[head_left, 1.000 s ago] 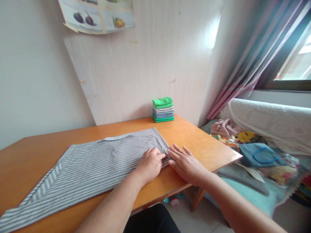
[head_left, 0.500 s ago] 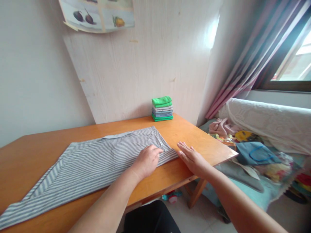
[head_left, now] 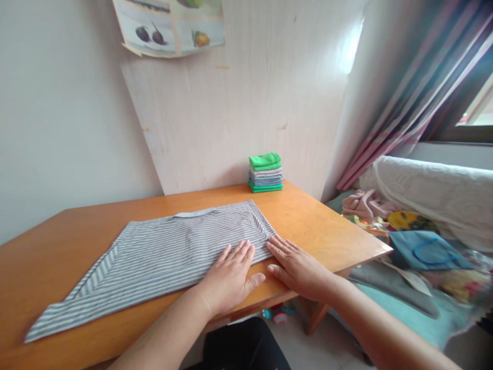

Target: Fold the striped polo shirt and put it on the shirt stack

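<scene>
A grey-and-white striped garment (head_left: 162,254) lies flat on the orange wooden table (head_left: 316,226), folded into a long shape with a point at the near left. My left hand (head_left: 231,277) lies flat on its near right part, fingers stretched out and open. My right hand (head_left: 296,264) rests flat on the table beside it, fingertips touching the garment's right corner, also open. Neither hand holds anything.
A small stack of folded cloths (head_left: 265,172), green on top, stands at the table's far edge against a pale wooden board (head_left: 246,92). To the right lies a bed with loose clothes (head_left: 419,241) and a striped curtain (head_left: 419,87).
My left hand has gone from curled on the garment's edge to flat on the cloth. My right hand moved away to the right, then came back to the garment's corner. The view shifted slightly.
</scene>
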`<action>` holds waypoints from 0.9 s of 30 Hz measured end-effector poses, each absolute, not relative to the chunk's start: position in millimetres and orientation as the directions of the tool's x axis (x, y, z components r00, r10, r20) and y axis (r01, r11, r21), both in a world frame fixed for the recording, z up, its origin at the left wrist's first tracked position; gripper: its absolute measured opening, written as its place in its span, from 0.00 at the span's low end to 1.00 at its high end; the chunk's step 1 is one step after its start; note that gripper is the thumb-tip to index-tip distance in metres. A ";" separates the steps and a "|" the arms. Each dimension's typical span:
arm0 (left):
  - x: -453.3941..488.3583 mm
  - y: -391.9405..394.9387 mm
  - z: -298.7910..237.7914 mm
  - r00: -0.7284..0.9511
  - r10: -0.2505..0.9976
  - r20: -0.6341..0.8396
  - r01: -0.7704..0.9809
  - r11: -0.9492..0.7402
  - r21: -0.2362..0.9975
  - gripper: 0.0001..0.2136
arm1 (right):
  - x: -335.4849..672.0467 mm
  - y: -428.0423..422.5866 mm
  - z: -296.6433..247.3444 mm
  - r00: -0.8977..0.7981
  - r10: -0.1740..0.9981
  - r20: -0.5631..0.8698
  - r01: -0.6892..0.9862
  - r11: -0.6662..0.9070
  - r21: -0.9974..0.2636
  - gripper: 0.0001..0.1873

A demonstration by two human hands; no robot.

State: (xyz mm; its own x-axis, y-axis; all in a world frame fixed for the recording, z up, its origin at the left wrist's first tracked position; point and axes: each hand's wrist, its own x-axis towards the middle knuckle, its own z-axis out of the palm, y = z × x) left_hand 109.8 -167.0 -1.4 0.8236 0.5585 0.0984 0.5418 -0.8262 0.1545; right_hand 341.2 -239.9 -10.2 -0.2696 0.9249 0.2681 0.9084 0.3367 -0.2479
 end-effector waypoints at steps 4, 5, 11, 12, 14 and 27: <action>107.7 -164.9 -3.5 0.825 0.560 0.077 0.542 -0.822 0.174 0.33 | 343.6 -239.4 -10.4 -0.272 0.935 0.229 0.913 0.326 -0.244 0.33; 107.7 -165.1 -4.0 0.824 0.561 0.081 0.542 -0.821 0.178 0.33 | 343.5 -239.2 -8.4 -0.275 0.935 0.223 0.914 0.326 -0.243 0.33; 108.8 -168.4 -7.4 0.813 0.573 0.108 0.552 -0.816 0.171 0.37 | 327.2 -232.5 1.4 -0.290 0.919 0.266 0.920 0.344 -0.186 0.36; 108.7 -168.9 -7.5 0.810 0.575 0.111 0.555 -0.814 0.171 0.37 | 323.9 -231.1 0.2 -0.301 0.914 0.273 0.917 0.356 -0.180 0.37; 108.7 -169.4 -7.1 0.806 0.581 0.110 0.560 -0.810 0.171 0.37 | 319.4 -229.0 -4.2 -0.316 0.911 0.265 0.913 0.368 -0.178 0.38; 97.7 -173.0 1.6 0.791 0.608 0.071 0.592 -0.790 0.163 0.38 | 325.2 -227.4 -19.1 -0.313 0.920 0.234 0.927 0.349 -0.135 0.38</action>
